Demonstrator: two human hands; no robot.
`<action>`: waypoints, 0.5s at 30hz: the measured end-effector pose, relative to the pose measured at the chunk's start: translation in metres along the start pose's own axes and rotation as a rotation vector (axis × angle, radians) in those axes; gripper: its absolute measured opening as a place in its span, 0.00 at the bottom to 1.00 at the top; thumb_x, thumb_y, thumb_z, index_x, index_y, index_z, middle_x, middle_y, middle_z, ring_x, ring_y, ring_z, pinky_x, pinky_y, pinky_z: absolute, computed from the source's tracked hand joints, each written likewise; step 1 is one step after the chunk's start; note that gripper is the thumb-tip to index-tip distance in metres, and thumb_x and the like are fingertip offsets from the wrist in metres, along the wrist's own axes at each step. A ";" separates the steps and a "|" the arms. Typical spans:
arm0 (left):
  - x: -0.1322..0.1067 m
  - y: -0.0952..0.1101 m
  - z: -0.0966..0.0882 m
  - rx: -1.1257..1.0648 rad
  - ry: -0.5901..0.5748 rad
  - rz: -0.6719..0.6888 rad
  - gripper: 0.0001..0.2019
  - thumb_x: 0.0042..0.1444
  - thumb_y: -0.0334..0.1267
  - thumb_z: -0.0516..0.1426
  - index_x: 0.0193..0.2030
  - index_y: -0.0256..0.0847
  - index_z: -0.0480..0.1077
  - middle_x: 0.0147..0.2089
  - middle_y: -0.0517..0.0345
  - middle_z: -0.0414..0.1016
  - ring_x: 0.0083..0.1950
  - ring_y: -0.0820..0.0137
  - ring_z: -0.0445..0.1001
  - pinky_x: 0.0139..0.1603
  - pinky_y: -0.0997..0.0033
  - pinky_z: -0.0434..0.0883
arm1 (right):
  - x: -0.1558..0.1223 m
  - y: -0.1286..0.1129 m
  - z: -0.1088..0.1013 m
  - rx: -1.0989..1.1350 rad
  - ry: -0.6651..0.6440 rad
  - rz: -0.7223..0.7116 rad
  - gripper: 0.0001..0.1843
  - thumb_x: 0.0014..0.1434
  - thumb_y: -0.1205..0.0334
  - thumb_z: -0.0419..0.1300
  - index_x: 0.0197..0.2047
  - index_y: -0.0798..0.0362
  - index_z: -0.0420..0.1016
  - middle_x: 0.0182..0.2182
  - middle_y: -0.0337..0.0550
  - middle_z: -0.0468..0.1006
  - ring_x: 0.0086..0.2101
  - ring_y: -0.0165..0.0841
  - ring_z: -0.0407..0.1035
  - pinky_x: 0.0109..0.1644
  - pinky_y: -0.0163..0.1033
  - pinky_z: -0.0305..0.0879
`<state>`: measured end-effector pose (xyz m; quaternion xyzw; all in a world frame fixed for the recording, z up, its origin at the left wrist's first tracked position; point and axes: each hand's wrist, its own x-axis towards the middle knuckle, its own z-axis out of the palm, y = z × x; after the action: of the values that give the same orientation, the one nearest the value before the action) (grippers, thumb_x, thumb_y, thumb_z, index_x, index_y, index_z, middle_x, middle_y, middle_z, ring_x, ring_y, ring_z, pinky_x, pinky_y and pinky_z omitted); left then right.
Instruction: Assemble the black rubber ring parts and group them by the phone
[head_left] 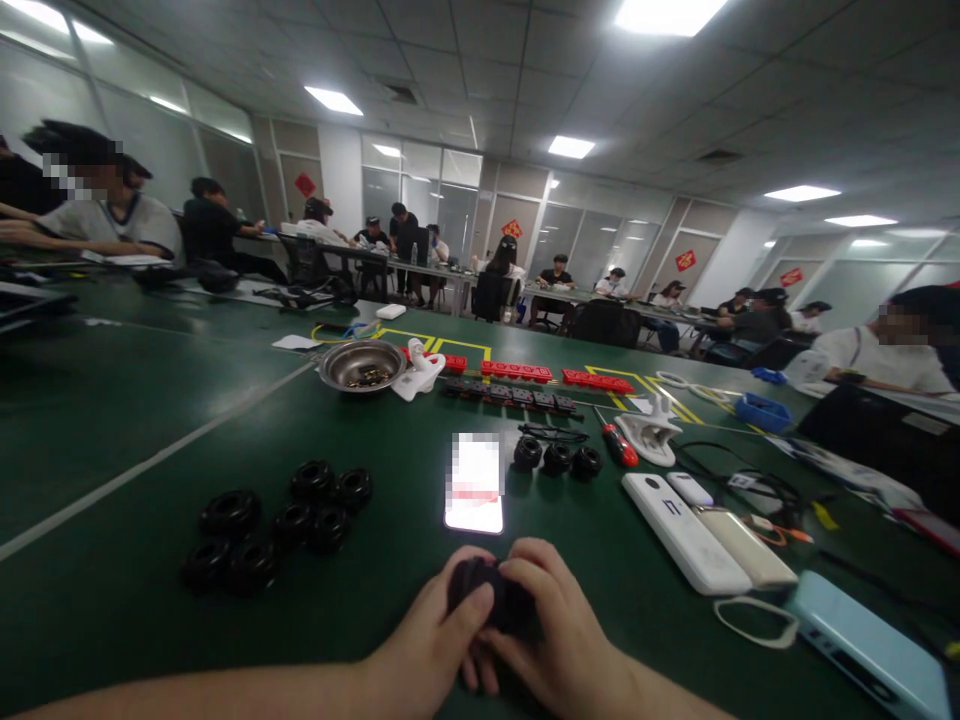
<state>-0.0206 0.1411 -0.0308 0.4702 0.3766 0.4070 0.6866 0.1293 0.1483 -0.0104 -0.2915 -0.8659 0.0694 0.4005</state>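
My left hand (431, 630) and my right hand (562, 630) meet at the near edge of the view, fingers wrapped around a black round part (466, 580). Both thumbs press on it, and the fingers hide much of its shape. Just beyond my hands lies a phone with a bright screen (475, 515), partly blurred out. To the left sit several glossy black rings (230, 512), some touching each other. Three smaller black round pieces (558, 459) stand in a row right of the phone.
Farther back are a metal bowl (361, 350) of small brass-coloured pieces, red strips (516, 372), a black rack (510, 397) and a red-black screwdriver (621, 445). White (684, 535) and light-blue power banks (870, 640) lie at right with cables. Other people sit at tables beyond.
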 end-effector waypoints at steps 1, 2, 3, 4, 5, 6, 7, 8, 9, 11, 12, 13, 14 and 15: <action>0.000 0.000 0.001 -0.003 0.002 0.003 0.29 0.42 0.61 0.50 0.40 0.38 0.55 0.19 0.64 0.65 0.16 0.75 0.66 0.15 0.80 0.59 | 0.000 0.000 0.000 0.015 0.011 0.008 0.17 0.55 0.59 0.55 0.46 0.51 0.58 0.38 0.48 0.66 0.37 0.35 0.65 0.39 0.38 0.67; 0.000 0.001 0.001 -0.010 0.013 0.006 0.28 0.42 0.61 0.50 0.39 0.38 0.55 0.19 0.64 0.65 0.16 0.75 0.66 0.14 0.81 0.59 | 0.000 0.001 0.001 0.043 0.021 0.010 0.17 0.54 0.58 0.57 0.46 0.51 0.58 0.38 0.47 0.66 0.37 0.35 0.65 0.39 0.38 0.67; 0.000 0.001 0.002 -0.018 0.026 0.007 0.27 0.43 0.61 0.50 0.39 0.38 0.55 0.19 0.64 0.65 0.16 0.76 0.66 0.14 0.81 0.59 | 0.000 0.002 0.000 0.073 0.036 0.013 0.18 0.53 0.56 0.58 0.45 0.50 0.59 0.37 0.46 0.67 0.37 0.35 0.65 0.38 0.38 0.67; 0.000 0.002 0.002 -0.020 0.033 0.009 0.26 0.44 0.60 0.50 0.38 0.38 0.56 0.19 0.64 0.66 0.16 0.76 0.67 0.14 0.81 0.60 | 0.000 0.002 0.000 0.100 0.054 0.026 0.19 0.52 0.53 0.58 0.44 0.50 0.59 0.36 0.45 0.67 0.36 0.35 0.65 0.38 0.38 0.66; 0.000 0.003 0.002 -0.012 0.034 0.013 0.25 0.44 0.59 0.50 0.38 0.38 0.56 0.20 0.64 0.66 0.17 0.76 0.67 0.14 0.81 0.60 | 0.001 0.003 0.000 0.125 0.073 0.046 0.19 0.52 0.51 0.57 0.43 0.50 0.60 0.35 0.44 0.68 0.35 0.35 0.66 0.37 0.38 0.66; 0.000 0.004 0.002 0.004 0.028 0.016 0.24 0.45 0.57 0.51 0.38 0.38 0.57 0.22 0.63 0.66 0.18 0.76 0.68 0.14 0.81 0.60 | 0.001 0.003 0.000 0.147 0.089 0.074 0.18 0.53 0.48 0.56 0.43 0.50 0.61 0.35 0.44 0.68 0.34 0.35 0.66 0.36 0.38 0.66; 0.000 0.005 0.001 0.021 0.018 0.017 0.23 0.44 0.56 0.53 0.38 0.38 0.57 0.23 0.63 0.67 0.19 0.76 0.68 0.14 0.81 0.61 | 0.002 0.002 0.000 0.163 0.096 0.103 0.18 0.54 0.47 0.53 0.42 0.50 0.62 0.34 0.44 0.68 0.34 0.35 0.66 0.36 0.38 0.67; 0.000 0.005 0.001 0.034 0.007 0.018 0.23 0.44 0.55 0.53 0.38 0.38 0.58 0.23 0.63 0.67 0.19 0.76 0.69 0.15 0.81 0.61 | 0.002 0.002 0.000 0.173 0.093 0.118 0.18 0.56 0.46 0.50 0.42 0.50 0.63 0.34 0.44 0.68 0.34 0.35 0.67 0.36 0.38 0.67; 0.000 0.005 0.000 0.041 -0.007 0.024 0.24 0.44 0.56 0.53 0.39 0.38 0.58 0.24 0.62 0.67 0.19 0.75 0.69 0.15 0.81 0.61 | 0.003 0.001 0.000 0.172 0.079 0.113 0.19 0.57 0.46 0.48 0.43 0.51 0.63 0.35 0.45 0.68 0.35 0.35 0.67 0.36 0.38 0.67; -0.001 0.004 0.000 0.036 -0.029 0.052 0.26 0.45 0.59 0.51 0.39 0.36 0.60 0.24 0.60 0.68 0.20 0.74 0.69 0.16 0.80 0.62 | 0.003 0.000 0.000 0.114 0.024 0.037 0.19 0.57 0.47 0.49 0.45 0.52 0.64 0.38 0.47 0.67 0.37 0.36 0.66 0.38 0.38 0.67; -0.001 0.004 -0.001 0.030 -0.036 0.067 0.28 0.44 0.60 0.50 0.39 0.35 0.60 0.24 0.59 0.68 0.20 0.74 0.70 0.16 0.79 0.62 | 0.003 -0.001 0.000 0.063 0.000 -0.020 0.19 0.57 0.50 0.50 0.47 0.52 0.64 0.40 0.49 0.66 0.39 0.37 0.65 0.39 0.39 0.67; -0.001 0.004 -0.001 0.023 -0.045 0.073 0.29 0.43 0.62 0.50 0.39 0.34 0.61 0.24 0.57 0.69 0.21 0.73 0.70 0.17 0.78 0.63 | 0.002 -0.001 0.000 0.010 -0.015 -0.083 0.17 0.57 0.54 0.52 0.48 0.52 0.63 0.42 0.50 0.65 0.41 0.38 0.64 0.41 0.41 0.66; -0.001 0.004 -0.002 0.016 -0.054 0.068 0.31 0.41 0.62 0.50 0.39 0.34 0.61 0.24 0.56 0.70 0.21 0.71 0.71 0.18 0.77 0.64 | 0.002 -0.001 0.001 -0.029 -0.023 -0.138 0.17 0.58 0.60 0.53 0.50 0.51 0.61 0.44 0.50 0.64 0.43 0.39 0.62 0.44 0.43 0.65; 0.000 0.005 -0.002 0.009 -0.059 0.053 0.31 0.40 0.62 0.52 0.39 0.33 0.61 0.24 0.55 0.70 0.22 0.70 0.71 0.19 0.76 0.64 | 0.001 -0.001 0.001 -0.037 -0.023 -0.181 0.19 0.58 0.65 0.52 0.53 0.50 0.58 0.45 0.50 0.63 0.46 0.40 0.60 0.47 0.45 0.63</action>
<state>-0.0235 0.1426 -0.0264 0.4947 0.3453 0.4096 0.6843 0.1275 0.1481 -0.0106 -0.2187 -0.8943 0.0205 0.3899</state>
